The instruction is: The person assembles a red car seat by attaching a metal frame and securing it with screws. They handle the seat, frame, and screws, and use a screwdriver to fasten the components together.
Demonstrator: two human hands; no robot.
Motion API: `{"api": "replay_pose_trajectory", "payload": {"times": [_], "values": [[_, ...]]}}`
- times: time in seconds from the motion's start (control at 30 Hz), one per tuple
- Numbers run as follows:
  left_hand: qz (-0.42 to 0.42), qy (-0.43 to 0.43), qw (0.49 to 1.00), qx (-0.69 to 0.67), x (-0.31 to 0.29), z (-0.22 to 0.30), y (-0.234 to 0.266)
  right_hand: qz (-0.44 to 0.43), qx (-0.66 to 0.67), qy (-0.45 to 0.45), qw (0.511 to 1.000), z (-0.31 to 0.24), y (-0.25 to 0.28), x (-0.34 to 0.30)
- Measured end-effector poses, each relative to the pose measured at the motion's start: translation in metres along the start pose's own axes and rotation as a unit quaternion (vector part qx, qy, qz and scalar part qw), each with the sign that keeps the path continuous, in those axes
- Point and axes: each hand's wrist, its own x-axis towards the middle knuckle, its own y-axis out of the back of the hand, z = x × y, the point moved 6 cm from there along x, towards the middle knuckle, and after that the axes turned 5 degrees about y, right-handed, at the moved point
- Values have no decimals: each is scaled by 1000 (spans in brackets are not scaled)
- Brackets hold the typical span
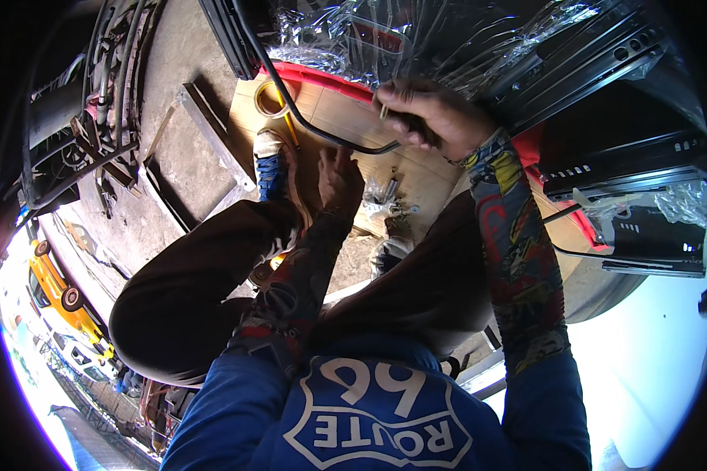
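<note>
Head view: right hand (438, 118) pinches small brass-coloured pin (383, 112) between thumb and fingers, above cardboard (446, 177), near black tube (373, 150). Left hand (340, 182): grip cannot be told. Risk: slack pinch could drop pin among loose hardware (381, 192).

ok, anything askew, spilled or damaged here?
No clear damage or spill. One untidy spot: small loose silver metal parts lie scattered on the brown cardboard sheet, probably easy to knock away. Crumpled clear plastic film also lies around the black slotted metal rails; likely just wrapping.
</note>
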Motion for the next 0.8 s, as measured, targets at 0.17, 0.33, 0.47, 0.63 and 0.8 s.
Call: {"api": "replay_pose_trajectory", "payload": {"times": [0.17,0.33,0.47,0.63,0.8], "values": [[-58,-13,998,-28,-2,-23,-14,-51,-41,-6,998,4,-3,-2],[15,-76,995,61,12,-53,-19,-71,-36,8,997,4,-3,-1],[-65,-136,985,88,12,-36,-26,-65,-45,12,997,3,-3,0],[-259,-172,950,-33,-34,26,-37,-42,-15,71,996,-9,-7,-3],[-319,-194,927,30,-65,59,-51,-26,-1,98,995,-12,-5,-13]]}}
